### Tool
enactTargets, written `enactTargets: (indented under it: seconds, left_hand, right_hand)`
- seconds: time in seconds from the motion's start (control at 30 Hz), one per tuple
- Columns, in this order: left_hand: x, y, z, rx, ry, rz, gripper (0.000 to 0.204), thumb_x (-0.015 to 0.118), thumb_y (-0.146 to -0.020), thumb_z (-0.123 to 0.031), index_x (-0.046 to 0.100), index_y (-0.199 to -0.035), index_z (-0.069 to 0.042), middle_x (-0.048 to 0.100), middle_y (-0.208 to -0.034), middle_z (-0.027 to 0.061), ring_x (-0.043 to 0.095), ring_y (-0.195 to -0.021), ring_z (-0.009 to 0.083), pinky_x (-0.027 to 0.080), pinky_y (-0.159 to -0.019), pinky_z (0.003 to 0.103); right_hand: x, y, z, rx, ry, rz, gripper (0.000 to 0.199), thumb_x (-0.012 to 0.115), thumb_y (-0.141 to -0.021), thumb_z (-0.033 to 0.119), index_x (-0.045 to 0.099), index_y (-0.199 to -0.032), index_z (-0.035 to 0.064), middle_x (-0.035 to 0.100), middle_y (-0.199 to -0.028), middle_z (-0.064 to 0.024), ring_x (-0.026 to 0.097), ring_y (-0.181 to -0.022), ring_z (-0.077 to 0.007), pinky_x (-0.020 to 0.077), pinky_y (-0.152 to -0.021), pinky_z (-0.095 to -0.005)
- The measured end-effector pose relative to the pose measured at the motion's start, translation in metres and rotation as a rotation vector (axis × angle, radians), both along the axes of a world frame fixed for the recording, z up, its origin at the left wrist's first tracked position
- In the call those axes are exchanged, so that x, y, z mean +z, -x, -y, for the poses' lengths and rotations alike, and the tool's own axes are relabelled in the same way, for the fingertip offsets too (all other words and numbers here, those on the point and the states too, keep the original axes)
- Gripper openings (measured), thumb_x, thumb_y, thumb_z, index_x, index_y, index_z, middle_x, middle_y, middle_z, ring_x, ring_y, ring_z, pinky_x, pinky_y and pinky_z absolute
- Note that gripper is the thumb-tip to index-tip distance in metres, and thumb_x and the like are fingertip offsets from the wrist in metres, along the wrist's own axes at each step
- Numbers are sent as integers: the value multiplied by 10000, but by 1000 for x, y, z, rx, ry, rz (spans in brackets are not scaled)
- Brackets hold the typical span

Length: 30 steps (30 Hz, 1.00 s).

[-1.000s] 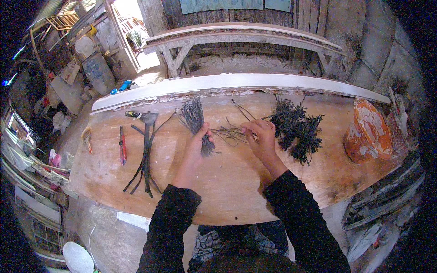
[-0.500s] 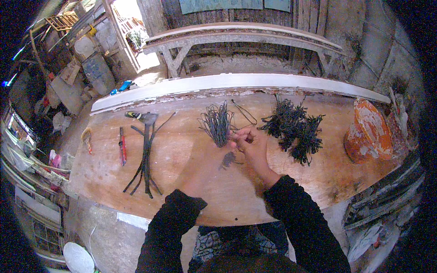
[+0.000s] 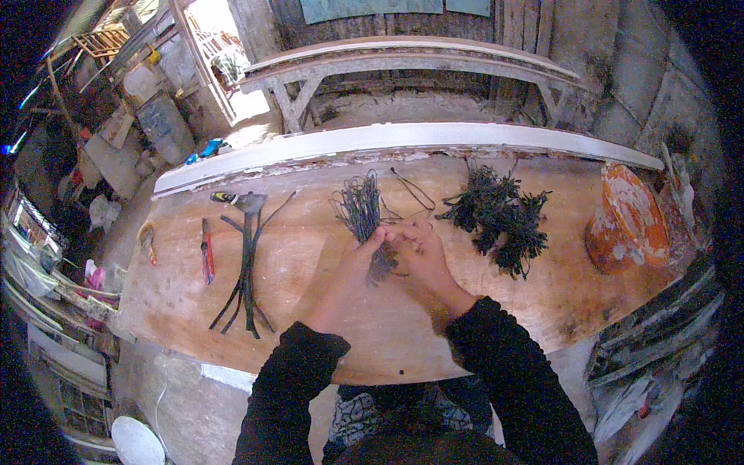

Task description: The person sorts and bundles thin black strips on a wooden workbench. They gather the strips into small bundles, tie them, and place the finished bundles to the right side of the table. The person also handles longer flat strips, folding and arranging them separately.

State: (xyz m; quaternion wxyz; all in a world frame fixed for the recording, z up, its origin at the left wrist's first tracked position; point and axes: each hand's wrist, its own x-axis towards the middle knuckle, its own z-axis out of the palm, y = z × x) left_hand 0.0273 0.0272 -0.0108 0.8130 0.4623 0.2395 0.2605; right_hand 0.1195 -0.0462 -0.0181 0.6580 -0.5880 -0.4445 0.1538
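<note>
Wire bundle (image 3: 360, 209): long axis runs away from you, loose ends fanning far side, centre of counter (image 3: 310, 310). Your left hand (image 3: 353, 267) and right hand (image 3: 418, 252) pinch near end together.

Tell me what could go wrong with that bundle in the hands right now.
The left hand and right hand pinch the dark strand bundle only at its lower end, so the fanned-out strands could slip loose and scatter on the wooden table. Loose wires lie right beside it and may snag. The tangled pile sits close to the right hand, so a sweep could drag it along.
</note>
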Motion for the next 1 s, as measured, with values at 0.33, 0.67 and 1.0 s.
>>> enactTargets:
  seconds: [0.33,0.67,1.0]
  left_hand:
    - [-5,10,-32,175,108,224,179,518,-822,-250,452,-872,-91,430,-636,-37,455,-543,93,441,-545,264]
    - [-7,13,-46,280,113,176,254,536,-808,-270,470,-953,-71,424,-597,-13,472,-551,114,435,-526,267]
    - [-13,11,-43,166,-28,35,212,550,-803,-241,516,-895,-53,457,-600,-5,468,-515,104,420,-462,256]
  right_hand:
    - [-17,-76,-1,-304,515,588,204,633,-663,125,629,-868,128,545,-852,-105,542,-756,-254,435,-683,-315]
    - [4,-49,10,-150,404,761,155,673,-626,137,642,-777,121,557,-778,-83,549,-708,-231,441,-619,-296]
    - [11,-58,3,-10,50,-138,205,568,-781,219,615,-753,22,538,-636,4,469,-602,-84,365,-557,-225]
